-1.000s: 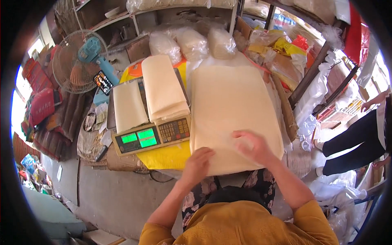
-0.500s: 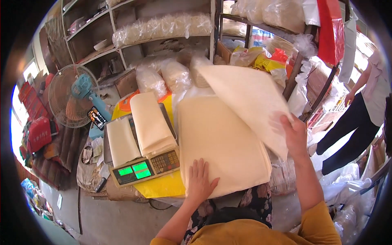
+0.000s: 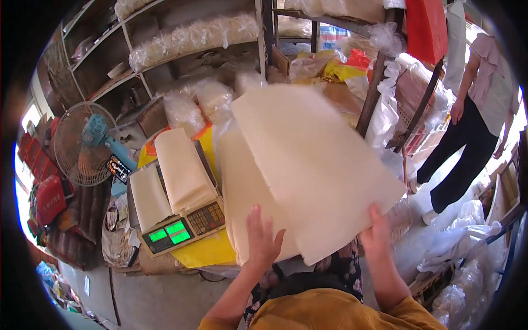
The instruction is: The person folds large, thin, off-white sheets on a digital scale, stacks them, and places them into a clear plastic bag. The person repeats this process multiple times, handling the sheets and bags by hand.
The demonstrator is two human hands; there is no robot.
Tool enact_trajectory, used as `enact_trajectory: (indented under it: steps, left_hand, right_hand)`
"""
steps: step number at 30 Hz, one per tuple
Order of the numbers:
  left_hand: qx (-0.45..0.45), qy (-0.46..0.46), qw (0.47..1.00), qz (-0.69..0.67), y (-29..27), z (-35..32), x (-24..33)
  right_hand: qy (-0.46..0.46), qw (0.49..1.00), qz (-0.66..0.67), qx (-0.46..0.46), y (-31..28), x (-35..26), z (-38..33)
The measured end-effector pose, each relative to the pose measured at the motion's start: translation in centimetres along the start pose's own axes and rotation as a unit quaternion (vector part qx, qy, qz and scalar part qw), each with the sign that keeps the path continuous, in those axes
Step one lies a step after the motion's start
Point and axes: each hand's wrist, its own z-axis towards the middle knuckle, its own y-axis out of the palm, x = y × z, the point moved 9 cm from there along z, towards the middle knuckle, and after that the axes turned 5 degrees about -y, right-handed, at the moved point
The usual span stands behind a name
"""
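Observation:
My right hand (image 3: 377,235) grips the near right edge of a large, thin, cream-coloured sheet (image 3: 330,170). The sheet is raised at a slant and covers the right part of a stack of similar sheets (image 3: 237,190). Above the stack's near edge, my left hand (image 3: 262,242) has its fingers spread and holds nothing; its fingertips are close to the sheet's left side. To the left is a digital scale (image 3: 204,221) with lit green displays. Two folded bundles lie on it, a thick one (image 3: 184,168) and a flatter one (image 3: 147,197).
Yellow plastic (image 3: 206,250) lies under the scale. A fan (image 3: 85,143) and a phone (image 3: 117,168) stand at the left. Bagged goods (image 3: 214,99) sit behind the stack, below shelves (image 3: 148,88). At the right, a person (image 3: 467,121) stands near clear plastic bags (image 3: 462,258).
My right hand has swung the sheet left and nearer, over the stack. My left hand has lifted off the stack. The view has shifted, and the person at the right shows more fully.

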Motion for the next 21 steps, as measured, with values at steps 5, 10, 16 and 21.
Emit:
enact_trajectory:
  steps: [5,10,16,21]
  left_hand:
    - [-0.186,0.1,0.972,0.105,2.0,-0.1,0.7]
    - [-0.205,-0.197,0.903,-0.322,0.5,-4.3,-6.0]
    - [-0.147,-0.448,0.847,-0.246,-1.2,-5.3,-11.7]
    - [0.023,-0.352,0.933,-0.068,-3.0,3.0,-8.3]
  right_hand:
    - [0.071,0.995,-0.063,-0.039,-1.1,2.0,-5.0]
    - [-0.094,0.92,-0.205,-0.32,4.6,-5.2,-5.5]
    - [-0.046,0.835,-0.456,-0.304,2.6,-1.8,3.3]
    - [-0.175,0.778,-0.574,-0.186,4.4,2.1,9.6]
